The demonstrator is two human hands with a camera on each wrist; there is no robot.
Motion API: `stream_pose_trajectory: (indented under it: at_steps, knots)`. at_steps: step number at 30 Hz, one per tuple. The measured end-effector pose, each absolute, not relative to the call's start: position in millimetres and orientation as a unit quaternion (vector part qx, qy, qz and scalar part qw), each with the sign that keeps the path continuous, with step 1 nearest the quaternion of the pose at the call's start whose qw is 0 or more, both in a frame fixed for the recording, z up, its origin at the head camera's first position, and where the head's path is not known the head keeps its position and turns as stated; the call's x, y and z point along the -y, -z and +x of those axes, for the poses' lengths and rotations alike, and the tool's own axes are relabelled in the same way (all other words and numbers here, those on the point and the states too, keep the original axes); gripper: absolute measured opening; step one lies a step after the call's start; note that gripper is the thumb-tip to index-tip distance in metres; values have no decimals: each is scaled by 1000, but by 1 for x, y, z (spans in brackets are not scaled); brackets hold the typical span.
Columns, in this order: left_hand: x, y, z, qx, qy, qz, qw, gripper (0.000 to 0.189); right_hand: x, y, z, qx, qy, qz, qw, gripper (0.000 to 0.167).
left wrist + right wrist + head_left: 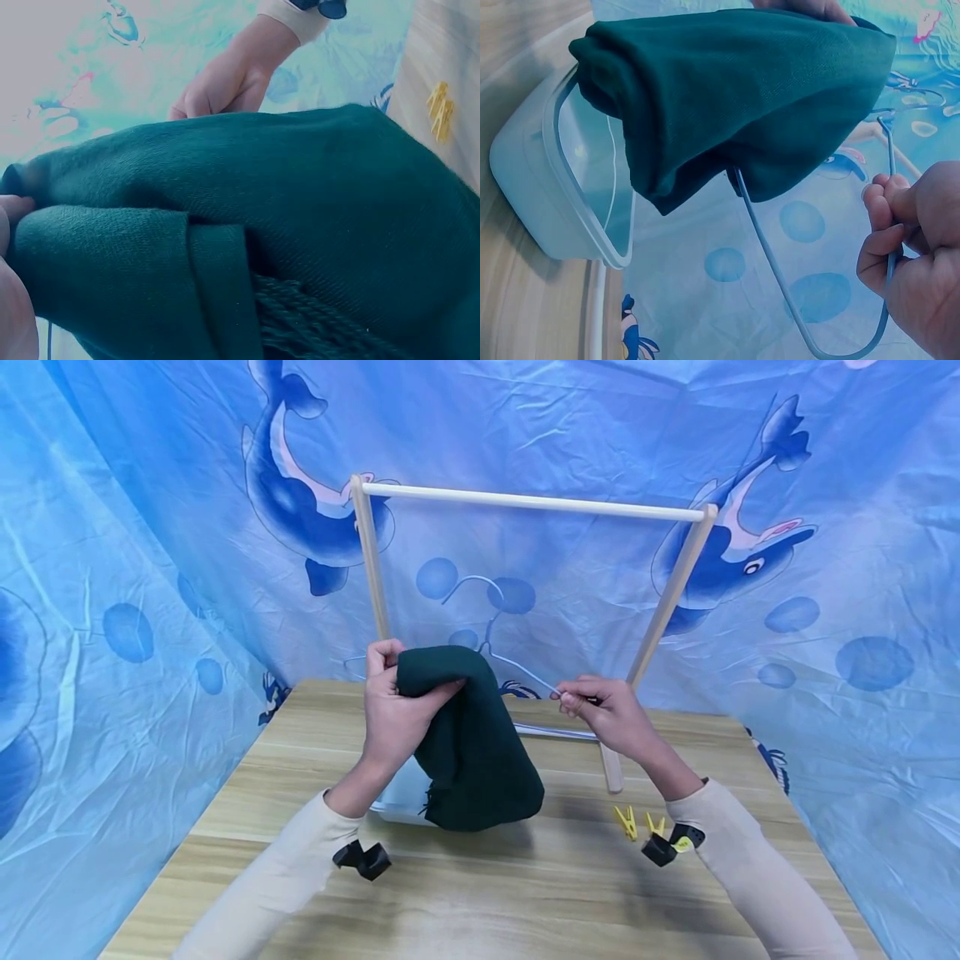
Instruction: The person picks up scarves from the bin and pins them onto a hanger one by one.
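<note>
A dark green cloth (491, 752) is held over a pale bin (529, 180), its far folded end pinched by the left hand (396, 714), apparently to steady the folds where the lower bar of a blue hanger (522, 670) disappears. The hanger's right shoulder is gripped by the right hand (611, 714), seemingly to control its angle.

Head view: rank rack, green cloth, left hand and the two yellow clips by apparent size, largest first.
1. Rack, by overall outline
2. Green cloth
3. Left hand
4. Yellow clips: look alike, so unranked between them
</note>
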State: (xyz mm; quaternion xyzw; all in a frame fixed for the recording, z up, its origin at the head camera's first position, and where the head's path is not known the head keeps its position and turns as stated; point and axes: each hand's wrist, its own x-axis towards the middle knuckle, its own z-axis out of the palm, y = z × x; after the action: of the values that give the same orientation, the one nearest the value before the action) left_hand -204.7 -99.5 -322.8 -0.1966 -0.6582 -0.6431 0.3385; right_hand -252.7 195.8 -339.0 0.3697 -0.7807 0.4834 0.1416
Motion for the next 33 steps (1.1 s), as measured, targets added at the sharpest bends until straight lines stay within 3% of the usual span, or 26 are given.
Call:
stream_pose_trajectory:
  at_steps: [9,20,33]
  knots:
    - [101,322,-200,685,629,-156,331,19,-196,338,-253,784,-479,367,145,15]
    - [100,320,-192,697,623,-183,305,27,-196,335,-254,788,-473,366,147,15]
    - [95,316,-189,721,612,-198,259,20,-197,337,-253,780,-488,363,146,15]
